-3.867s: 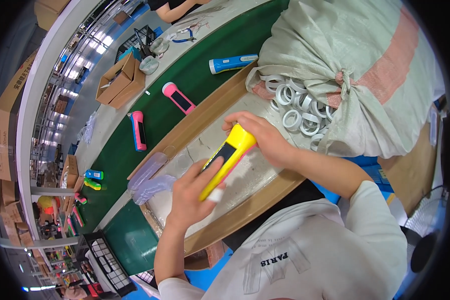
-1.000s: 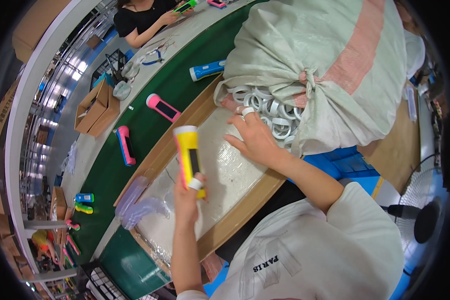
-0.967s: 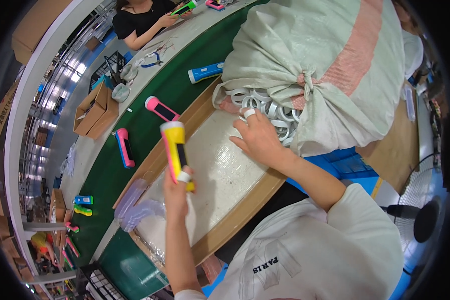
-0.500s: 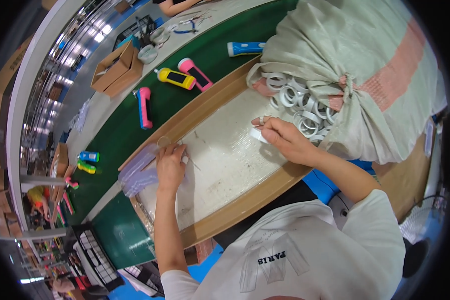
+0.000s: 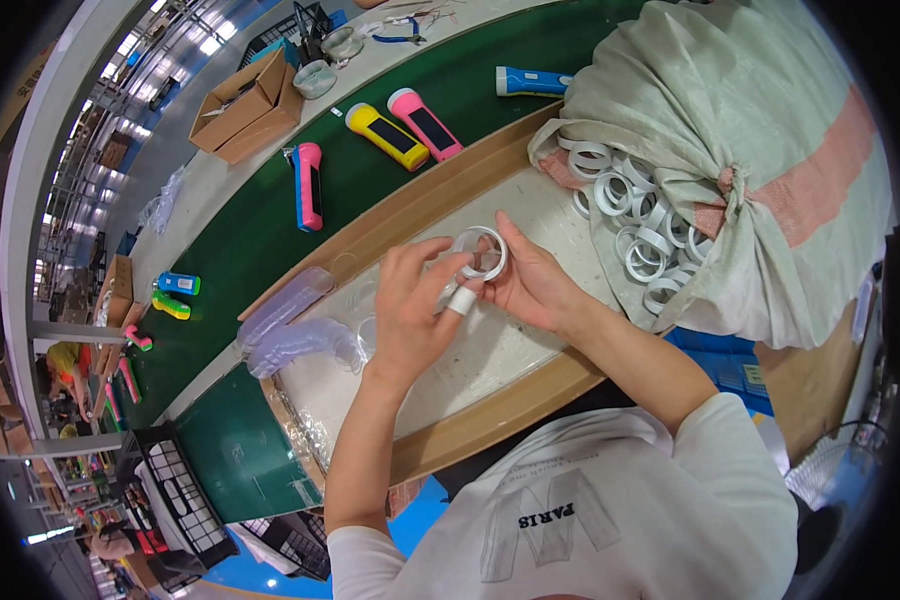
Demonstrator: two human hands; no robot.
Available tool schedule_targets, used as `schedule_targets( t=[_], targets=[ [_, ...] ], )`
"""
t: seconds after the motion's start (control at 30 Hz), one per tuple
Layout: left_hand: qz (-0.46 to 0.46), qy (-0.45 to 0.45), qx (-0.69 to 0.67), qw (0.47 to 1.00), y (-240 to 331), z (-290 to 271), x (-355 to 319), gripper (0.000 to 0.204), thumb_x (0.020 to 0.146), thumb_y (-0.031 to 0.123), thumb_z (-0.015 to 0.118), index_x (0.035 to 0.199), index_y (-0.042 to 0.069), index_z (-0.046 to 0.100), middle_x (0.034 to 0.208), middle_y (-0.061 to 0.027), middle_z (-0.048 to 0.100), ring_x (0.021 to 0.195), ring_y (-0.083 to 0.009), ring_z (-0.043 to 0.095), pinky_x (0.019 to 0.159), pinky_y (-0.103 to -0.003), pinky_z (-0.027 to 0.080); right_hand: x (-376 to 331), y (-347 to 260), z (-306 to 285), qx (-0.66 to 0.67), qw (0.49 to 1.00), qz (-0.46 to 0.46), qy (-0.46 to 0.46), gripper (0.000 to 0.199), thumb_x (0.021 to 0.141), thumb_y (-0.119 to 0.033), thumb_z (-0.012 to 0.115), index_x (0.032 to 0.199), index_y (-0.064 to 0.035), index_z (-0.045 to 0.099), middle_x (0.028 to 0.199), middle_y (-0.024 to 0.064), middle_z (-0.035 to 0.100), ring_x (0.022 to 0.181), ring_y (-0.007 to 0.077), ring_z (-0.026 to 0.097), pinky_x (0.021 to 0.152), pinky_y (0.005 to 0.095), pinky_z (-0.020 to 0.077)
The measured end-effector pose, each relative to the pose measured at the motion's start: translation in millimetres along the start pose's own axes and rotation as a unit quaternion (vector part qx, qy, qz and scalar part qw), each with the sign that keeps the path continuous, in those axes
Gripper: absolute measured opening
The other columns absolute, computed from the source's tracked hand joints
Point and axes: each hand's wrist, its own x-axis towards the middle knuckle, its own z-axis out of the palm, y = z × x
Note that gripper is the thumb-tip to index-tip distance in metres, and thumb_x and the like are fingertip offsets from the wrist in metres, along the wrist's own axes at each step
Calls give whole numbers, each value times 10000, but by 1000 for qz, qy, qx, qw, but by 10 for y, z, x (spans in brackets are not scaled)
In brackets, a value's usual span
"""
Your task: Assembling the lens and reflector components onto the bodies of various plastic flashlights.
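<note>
My right hand (image 5: 535,285) holds a white plastic ring (image 5: 500,262), its thumb raised along the ring's far side. My left hand (image 5: 410,300) is closed at the ring's left side, pinching a thin clear disc (image 5: 467,243) against the opening. Whether the disc sits fully inside the ring I cannot tell. White wrapping (image 5: 461,299) covers one left fingertip. Left of my hands lie two rows of stacked clear discs (image 5: 288,305) in a shallow cardboard tray (image 5: 490,421). Many loose white rings (image 5: 645,255) spill from a woven sack (image 5: 770,130) at the tray's right end.
Beyond the tray, a green belt (image 5: 240,235) carries pink, yellow and blue flashlights (image 5: 386,136). An open cardboard box (image 5: 255,120) and blue-handled pliers (image 5: 400,39) lie on the far ledge. A black crate (image 5: 185,500) stands at lower left.
My left hand has moved right from the clear discs, and my right hand has come left with the white ring. They now meet over the tray. The view has shifted slightly.
</note>
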Motion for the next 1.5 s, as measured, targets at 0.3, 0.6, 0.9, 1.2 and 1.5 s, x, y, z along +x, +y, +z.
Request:
schedule_targets(
  t=[0.3, 0.6, 0.9, 1.2, 1.5],
  targets=[
    [-124, 87, 371, 916, -1657, -283, 433, 230, 812, 200, 687, 1032, 135, 692, 1207, -167, 560, 1110, -350, 515, 873, -428, 457, 12, -148, -5, -15, 1000, -20, 17, 451, 979, -488, 396, 880, -87, 576, 997, 189, 644, 836, 244, 639, 685, 328, 531],
    [-279, -39, 22, 959, -1810, -536, 431, 301, 865, 85, 567, 1154, 128, 637, 968, -143, 649, 809, -231, 649, 753, -339, 531, 10, -207, -17, 1, 999, -35, 36, 427, 986, -468, 394, 918, -79, 557, 1006, 208, 639, 852, 256, 648, 680, 328, 543],
    [-251, -71, -406, 876, 54, -790, 5, 271, 855, -2, 526, 1117, -18, 592, 1045, -180, 634, 853, -252, 665, 728, -353, 549, -13, -283, -72, 44, 994, -91, 31, 412, 979, -460, 417, 957, -70, 547, 1015, 188, 642, 881, 267, 650, 735, 358, 544],
    [-311, -123, -373, 866, 419, -777, -403, 257, 854, 6, 552, 1098, -12, 632, 989, -127, 633, 831, -205, 656, 699, -315, 540, -164, -233, -54, 45, 990, -136, 11, 448, 987, -448, 410, 1105, -36, 540, 1058, 129, 628, 912, 239, 639, 779, 382, 546],
    [-294, -174, -214, 915, 525, -806, -451, 270, 797, -31, 575, 1047, 24, 659, 853, -78, 599, 748, -145, 570, 651, -255, 442, -216, -264, -29, 9, 985, -170, -16, 425, 987, -412, 432, 1112, -24, 552, 1037, 118, 642, 919, 234, 645, 742, 361, 561]
  ],
)
